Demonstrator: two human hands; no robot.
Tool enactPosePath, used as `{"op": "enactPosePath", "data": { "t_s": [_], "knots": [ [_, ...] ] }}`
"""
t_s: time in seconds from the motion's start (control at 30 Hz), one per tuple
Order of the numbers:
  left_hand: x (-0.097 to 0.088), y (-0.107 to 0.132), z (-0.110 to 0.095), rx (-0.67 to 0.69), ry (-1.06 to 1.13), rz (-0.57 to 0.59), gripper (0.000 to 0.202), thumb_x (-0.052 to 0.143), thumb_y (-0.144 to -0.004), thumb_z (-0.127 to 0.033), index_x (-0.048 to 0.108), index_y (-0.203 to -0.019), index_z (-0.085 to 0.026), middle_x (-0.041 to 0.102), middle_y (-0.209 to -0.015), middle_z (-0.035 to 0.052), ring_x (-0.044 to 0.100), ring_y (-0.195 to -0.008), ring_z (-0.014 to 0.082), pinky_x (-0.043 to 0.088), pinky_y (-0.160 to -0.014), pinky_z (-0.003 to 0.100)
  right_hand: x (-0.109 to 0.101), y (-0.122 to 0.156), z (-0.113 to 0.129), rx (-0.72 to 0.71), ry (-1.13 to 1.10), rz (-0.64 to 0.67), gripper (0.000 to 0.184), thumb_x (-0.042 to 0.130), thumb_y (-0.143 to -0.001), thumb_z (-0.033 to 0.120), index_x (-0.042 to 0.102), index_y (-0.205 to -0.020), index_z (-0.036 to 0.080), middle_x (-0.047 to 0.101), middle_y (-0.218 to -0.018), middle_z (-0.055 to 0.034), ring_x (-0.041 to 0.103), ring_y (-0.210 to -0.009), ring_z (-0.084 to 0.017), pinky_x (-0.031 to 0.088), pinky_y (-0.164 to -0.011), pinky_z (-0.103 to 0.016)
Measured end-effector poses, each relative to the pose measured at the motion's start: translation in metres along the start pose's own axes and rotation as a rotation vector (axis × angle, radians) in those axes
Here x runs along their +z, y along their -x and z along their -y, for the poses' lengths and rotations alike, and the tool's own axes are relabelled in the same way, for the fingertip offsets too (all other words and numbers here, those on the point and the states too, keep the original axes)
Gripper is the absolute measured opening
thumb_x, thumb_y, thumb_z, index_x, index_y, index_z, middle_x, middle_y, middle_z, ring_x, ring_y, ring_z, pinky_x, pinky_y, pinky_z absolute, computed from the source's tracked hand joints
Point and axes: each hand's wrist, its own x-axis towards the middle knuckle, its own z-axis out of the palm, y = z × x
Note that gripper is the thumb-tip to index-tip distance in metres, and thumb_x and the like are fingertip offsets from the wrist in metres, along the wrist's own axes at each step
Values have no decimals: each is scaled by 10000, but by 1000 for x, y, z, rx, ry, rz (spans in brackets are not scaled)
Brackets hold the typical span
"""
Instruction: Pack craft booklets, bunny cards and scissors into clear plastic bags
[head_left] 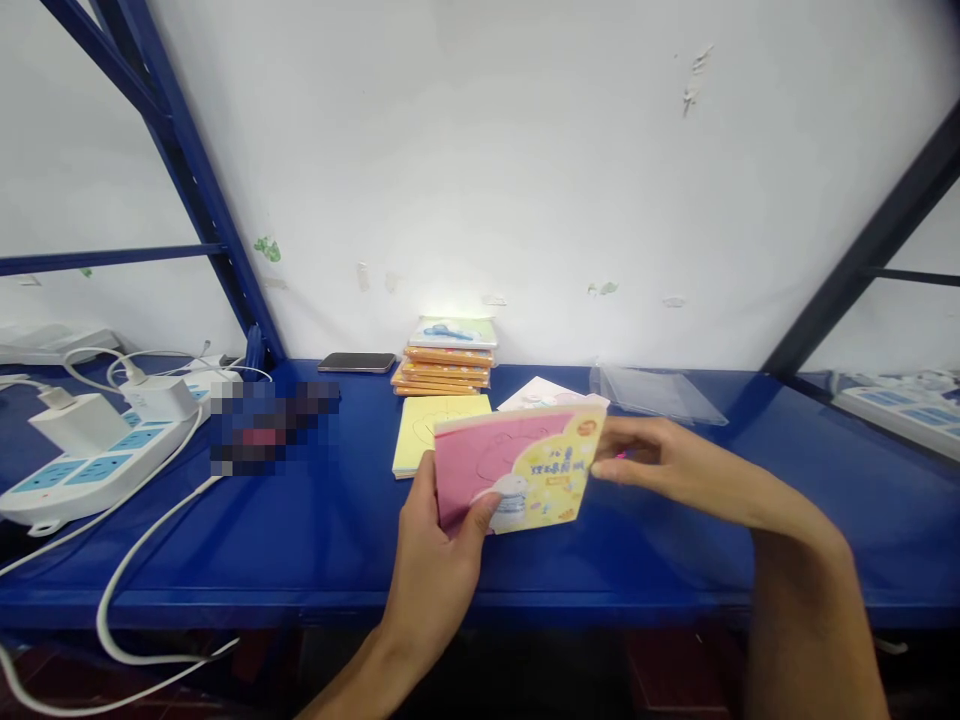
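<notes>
My left hand (442,570) and my right hand (645,462) both grip a small pink and yellow children's book (517,470), held tilted above the blue shelf. The left thumb lies on its cover and the right fingers pinch its far edge. Behind it lie a yellow booklet (439,430) and a pale pink booklet (544,395). A stack of several orange books (442,370) stands farther back, topped by a pale green book (452,332).
A smartphone (356,362) lies by the wall, and a clear plastic sleeve (660,395) lies to the right. At the left, a white power strip (97,460) holds chargers with white cables trailing off the shelf. A pixelated patch (274,425) hides something. Dark blue uprights frame the shelf.
</notes>
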Motion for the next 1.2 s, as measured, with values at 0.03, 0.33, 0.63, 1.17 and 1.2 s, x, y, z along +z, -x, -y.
{"op": "enactPosePath", "data": {
  "t_s": [0.03,0.33,0.63,1.17,1.2],
  "knots": [
    [-1,-1,-1,8,34,-23,535,777,-862,-368,562,-1331,-223,719,-1291,91,697,-1165,284,588,-956,384,-4,0,-7,12,51,-62,361,680,-912,505,755,-1141,235,759,-1212,-66,708,-1085,-274,575,-948,-388],
    [-5,-12,-6,-127,404,-77,818,877,-750,-356,505,-1461,-200,710,-1325,153,686,-1200,358,586,-993,472,-29,-6,-79,349,658,-611,341,523,-956,440,735,-1146,253,779,-1152,-71,722,-1067,-321,542,-919,-429],
    [-8,-14,-6,-180,410,-86,881,904,-720,-358,488,-1483,-216,722,-1309,145,718,-1141,340,601,-969,450,-56,-30,-118,330,982,-509,553,510,-781,12,720,-1270,165,753,-1211,-173,682,-1169,-331,515,-960,-439],
    [-35,-22,-37,-420,505,100,693,835,-808,-299,566,-1438,-197,727,-1300,169,739,-1110,360,620,-949,458,-21,46,-2,-184,627,-962,224,566,-956,357,787,-959,317,455,-1588,10,469,-1403,-415,348,-1168,-643],
    [-37,-20,-42,-393,498,109,709,840,-801,-291,559,-1447,-214,719,-1319,159,732,-1124,364,623,-944,456,-20,49,2,-191,592,-874,226,570,-945,357,795,-949,340,447,-1591,34,503,-1372,-415,377,-1142,-658]
  ]
}}
